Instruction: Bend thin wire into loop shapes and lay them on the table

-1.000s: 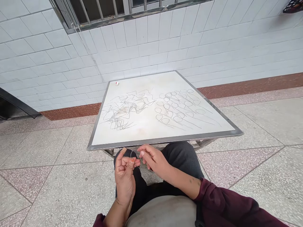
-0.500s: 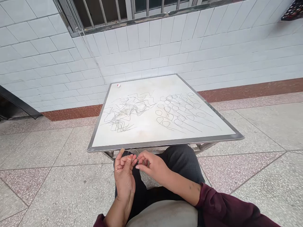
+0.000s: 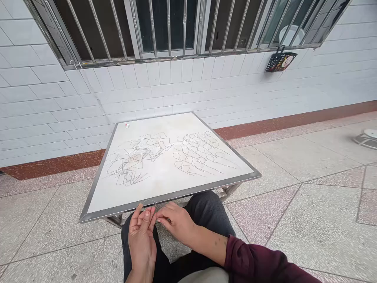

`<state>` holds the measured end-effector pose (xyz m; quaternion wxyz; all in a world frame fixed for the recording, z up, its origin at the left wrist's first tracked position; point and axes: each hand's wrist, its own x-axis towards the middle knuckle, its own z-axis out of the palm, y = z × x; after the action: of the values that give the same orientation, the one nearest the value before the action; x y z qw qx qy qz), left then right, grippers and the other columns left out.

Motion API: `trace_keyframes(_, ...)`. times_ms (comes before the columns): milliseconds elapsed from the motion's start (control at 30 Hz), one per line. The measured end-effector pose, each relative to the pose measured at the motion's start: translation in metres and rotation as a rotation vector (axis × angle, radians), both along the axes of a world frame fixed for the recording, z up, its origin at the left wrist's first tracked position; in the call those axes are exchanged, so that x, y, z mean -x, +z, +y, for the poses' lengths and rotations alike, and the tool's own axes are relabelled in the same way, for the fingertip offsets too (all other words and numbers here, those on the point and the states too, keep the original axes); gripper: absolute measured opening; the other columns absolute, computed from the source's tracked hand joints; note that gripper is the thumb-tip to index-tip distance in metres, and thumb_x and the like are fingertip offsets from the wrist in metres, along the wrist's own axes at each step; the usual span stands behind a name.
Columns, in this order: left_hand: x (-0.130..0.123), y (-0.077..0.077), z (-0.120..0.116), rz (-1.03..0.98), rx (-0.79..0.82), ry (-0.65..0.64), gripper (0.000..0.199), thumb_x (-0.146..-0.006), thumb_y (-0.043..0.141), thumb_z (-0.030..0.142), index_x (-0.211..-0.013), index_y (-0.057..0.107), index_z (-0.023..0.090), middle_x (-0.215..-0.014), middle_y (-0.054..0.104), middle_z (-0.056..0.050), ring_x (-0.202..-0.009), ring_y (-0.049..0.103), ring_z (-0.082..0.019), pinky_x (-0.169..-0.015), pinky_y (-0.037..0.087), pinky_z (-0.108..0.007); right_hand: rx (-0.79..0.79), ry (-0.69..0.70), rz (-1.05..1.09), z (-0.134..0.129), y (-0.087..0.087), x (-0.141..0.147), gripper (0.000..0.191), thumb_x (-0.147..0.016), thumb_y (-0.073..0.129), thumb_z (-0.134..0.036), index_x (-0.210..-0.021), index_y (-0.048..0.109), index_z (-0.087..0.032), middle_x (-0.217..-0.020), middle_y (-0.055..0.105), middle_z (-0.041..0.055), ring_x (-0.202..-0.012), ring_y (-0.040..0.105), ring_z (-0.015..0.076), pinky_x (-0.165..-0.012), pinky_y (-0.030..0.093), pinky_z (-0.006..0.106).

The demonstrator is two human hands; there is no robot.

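Observation:
Over my lap, just in front of the table's near edge, my left hand [image 3: 142, 239] pinches a thin wire [image 3: 150, 200] bent into a round loop. Its index fingertip is wrapped in a tan covering. My right hand [image 3: 176, 223] is close against the left fingertips, with thumb and index finger pinched together at the wire's lower part; the exact contact is too small to see. On the white tabletop [image 3: 167, 186] lie tangled wavy wires [image 3: 142, 157] at the left. Wires with looped ends [image 3: 200, 160] are spread in rows at the right.
A small red-and-white object [image 3: 127, 125] sits at the table's far left corner. Behind stands a white tiled wall [image 3: 165, 90] with a barred window [image 3: 169, 27]. A patterned bag [image 3: 279, 61] hangs from the bars. A white stool [image 3: 369, 135] is on the floor at far right.
My view has turned right and up, so the table and hands appear farther left and lower. Both hands stay together at the looped wire, with only slight finger movement.

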<state>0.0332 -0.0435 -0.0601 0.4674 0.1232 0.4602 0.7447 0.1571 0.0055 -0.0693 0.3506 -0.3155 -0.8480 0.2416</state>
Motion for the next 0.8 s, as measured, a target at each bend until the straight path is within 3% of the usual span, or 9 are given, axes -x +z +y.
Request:
trace_keyframes(133, -0.01, -0.001, 0.031, 0.025, -0.012, -0.099, 0.032, -0.083, 0.061, 0.008, -0.113, 0.057, 0.018, -0.098, 0.067, -0.007, -0.096, 0.067, -0.018, -0.088, 0.054, -0.033, -0.079, -0.157, 0.002, 0.019, -0.003, -0.012, 0.008, -0.087, 0.057, -0.017, -0.089, 0.063, -0.022, -0.077, 0.062, 0.0011, -0.076, 0.052, 0.0167, -0.069, 0.042, 0.027)
trace_keyframes(267, -0.027, -0.006, 0.083, 0.07, -0.037, -0.206, 0.029, -0.084, 0.06, 0.009, -0.112, 0.055, 0.016, -0.097, 0.066, -0.008, -0.095, 0.067, -0.018, -0.088, 0.054, -0.036, -0.173, -0.286, -0.045, 0.048, -0.006, -0.028, 0.01, -0.087, 0.056, -0.014, -0.088, 0.063, -0.02, -0.077, 0.062, 0.0022, -0.076, 0.052, 0.0182, -0.068, 0.042, 0.028)
trace_keyframes(367, -0.037, -0.014, 0.115, 0.112, -0.004, -0.248, 0.037, -0.082, 0.062, 0.008, -0.116, 0.051, 0.014, -0.094, 0.067, -0.01, -0.088, 0.068, -0.018, -0.085, 0.055, -0.038, -0.244, -0.378, -0.151, 0.073, -0.015, -0.04, 0.01, -0.087, 0.054, -0.014, -0.087, 0.063, -0.02, -0.077, 0.062, 0.0033, -0.077, 0.051, 0.0196, -0.068, 0.041, 0.03)
trace_keyframes(433, -0.038, -0.02, 0.124, 0.149, 0.033, -0.258, 0.044, -0.081, 0.063, 0.007, -0.121, 0.046, 0.012, -0.093, 0.067, -0.012, -0.084, 0.069, -0.018, -0.081, 0.056, -0.038, -0.261, -0.404, -0.213, 0.087, -0.023, -0.046, 0.011, -0.087, 0.054, -0.013, -0.085, 0.063, -0.019, -0.076, 0.062, 0.0037, -0.077, 0.051, 0.0201, -0.068, 0.041, 0.03)
trace_keyframes(533, -0.033, -0.025, 0.112, 0.233, 0.036, -0.256, 0.048, -0.082, 0.063, 0.012, -0.125, 0.044, 0.013, -0.101, 0.065, -0.013, -0.089, 0.067, -0.018, -0.077, 0.056, -0.034, -0.241, -0.407, -0.241, 0.102, -0.035, -0.051, 0.011, -0.086, 0.056, -0.012, -0.085, 0.063, -0.019, -0.076, 0.062, 0.0036, -0.077, 0.051, 0.0203, -0.067, 0.04, 0.03)
trace_keyframes(600, -0.026, -0.028, 0.093, 0.307, 0.004, -0.256, 0.043, -0.083, 0.063, 0.021, -0.123, 0.048, 0.017, -0.106, 0.065, -0.011, -0.094, 0.065, -0.017, -0.074, 0.056, -0.029, -0.222, -0.407, -0.25, 0.108, -0.041, -0.05, 0.009, -0.086, 0.057, -0.013, -0.086, 0.064, -0.02, -0.077, 0.063, 0.0036, -0.077, 0.051, 0.02, -0.067, 0.041, 0.03)
trace_keyframes(667, -0.017, -0.035, 0.068, 0.382, -0.011, -0.267, 0.038, -0.082, 0.064, 0.029, -0.117, 0.056, 0.018, -0.102, 0.066, -0.01, -0.086, 0.066, -0.016, -0.067, 0.055, -0.025, -0.204, -0.408, -0.258, 0.114, -0.044, -0.046, 0.009, -0.088, 0.056, -0.015, -0.087, 0.064, -0.02, -0.079, 0.063, 0.0038, -0.079, 0.052, 0.0196, -0.069, 0.041, 0.029)
trace_keyframes(800, 0.013, -0.068, 0.027, 0.718, 0.022, -0.312, 0.038, -0.083, 0.06, 0.04, -0.112, 0.062, 0.017, -0.102, 0.068, -0.011, -0.069, 0.065, -0.015, -0.06, 0.055, -0.027, -0.183, -0.413, -0.283, 0.132, -0.044, -0.032, 0.012, -0.09, 0.052, -0.016, -0.088, 0.064, -0.02, -0.081, 0.063, 0.0042, -0.081, 0.052, 0.0191, -0.071, 0.041, 0.029)
